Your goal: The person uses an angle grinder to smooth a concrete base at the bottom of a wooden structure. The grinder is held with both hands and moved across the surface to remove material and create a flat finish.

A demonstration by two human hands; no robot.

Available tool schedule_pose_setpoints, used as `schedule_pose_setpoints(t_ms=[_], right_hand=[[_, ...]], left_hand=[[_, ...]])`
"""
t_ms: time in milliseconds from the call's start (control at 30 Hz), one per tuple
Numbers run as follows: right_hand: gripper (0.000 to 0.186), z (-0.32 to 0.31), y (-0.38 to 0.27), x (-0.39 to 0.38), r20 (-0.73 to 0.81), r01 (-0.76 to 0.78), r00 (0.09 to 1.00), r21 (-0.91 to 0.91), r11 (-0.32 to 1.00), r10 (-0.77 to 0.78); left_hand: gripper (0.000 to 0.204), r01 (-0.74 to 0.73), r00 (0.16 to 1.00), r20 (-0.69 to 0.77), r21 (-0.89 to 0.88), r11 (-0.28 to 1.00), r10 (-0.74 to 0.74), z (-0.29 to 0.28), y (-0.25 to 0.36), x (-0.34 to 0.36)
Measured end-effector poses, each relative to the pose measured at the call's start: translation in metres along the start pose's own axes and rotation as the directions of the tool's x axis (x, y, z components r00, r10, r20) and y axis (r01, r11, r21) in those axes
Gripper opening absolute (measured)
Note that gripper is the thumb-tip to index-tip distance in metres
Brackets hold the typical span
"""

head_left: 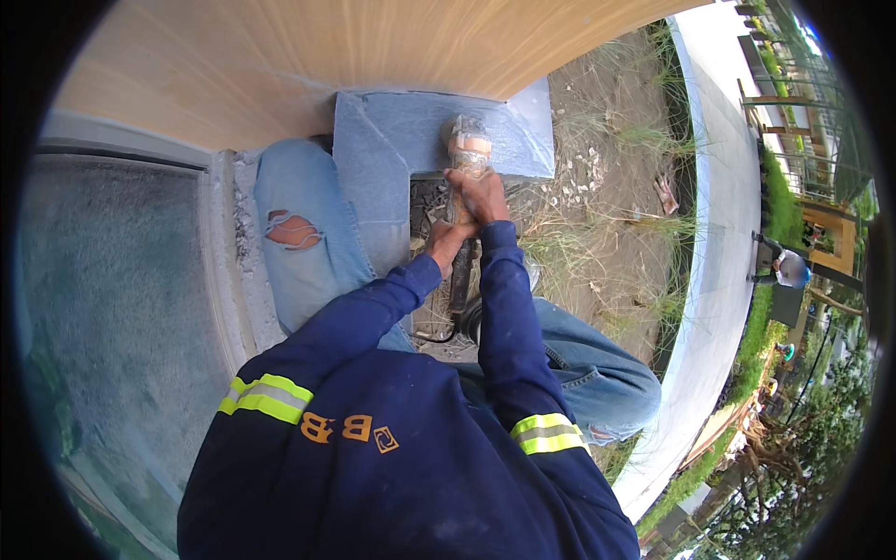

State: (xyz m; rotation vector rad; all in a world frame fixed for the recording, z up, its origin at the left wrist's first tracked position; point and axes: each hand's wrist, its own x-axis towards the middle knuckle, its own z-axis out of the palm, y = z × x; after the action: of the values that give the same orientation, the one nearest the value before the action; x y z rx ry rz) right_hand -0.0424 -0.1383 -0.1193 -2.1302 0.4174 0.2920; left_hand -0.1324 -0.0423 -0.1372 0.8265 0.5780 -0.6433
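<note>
An angle grinder, dusty and partly wrapped in tape, lies with its head over a grey stone slab. My right hand is wrapped around the grinder's body just behind the head. Lower on the same tool, my left hand is closed around the rear part, its fingers touching close to the right hand. The disc is not visible from above, and whether it touches the slab I cannot tell. A dark handle end extends back below my hands, toward a black cord.
A tan wood-grained panel rises directly beyond the slab. At left is a dark glossy surface with a pale ledge. Dirt with grass and stone chips lies right, before a concrete curb. A distant person stands far right.
</note>
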Motion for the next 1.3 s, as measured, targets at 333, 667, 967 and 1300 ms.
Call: schedule_pose_setpoints(t_ms=[333, 667, 967, 1300], right_hand=[[0.059, -0.02, -0.011, 0.007, 0.041, -0.097, 0.995, 0.076, 0.992, 0.094], [0.078, 0.031, -0.034, -0.02, 0.187, -0.036, 0.982, -0.006, 0.999, 0.036], [0.057, -0.005, 0.005, -0.024, 0.008, -0.105, 0.994, 0.108, 0.989, 0.105], [0.089, 0.022, -0.005, 0.007, 0.123, -0.043, 0.991, -0.002, 0.999, 0.043]], left_hand=[[0.042, 0.04, 0.998, 0.044, 0.051, 0.998, -0.042, 0.014, 0.017, 0.003], [0.039, -0.091, 0.986, -0.141, -0.01, 0.996, 0.088, -0.029, 0.005, -0.028], [0.033, -0.004, 1.0, 0.011, -0.005, 1.0, 0.004, 0.001, -0.009, -0.021], [0.041, -0.028, 0.998, -0.06, -0.083, 0.996, 0.023, -0.011, 0.013, -0.009]])
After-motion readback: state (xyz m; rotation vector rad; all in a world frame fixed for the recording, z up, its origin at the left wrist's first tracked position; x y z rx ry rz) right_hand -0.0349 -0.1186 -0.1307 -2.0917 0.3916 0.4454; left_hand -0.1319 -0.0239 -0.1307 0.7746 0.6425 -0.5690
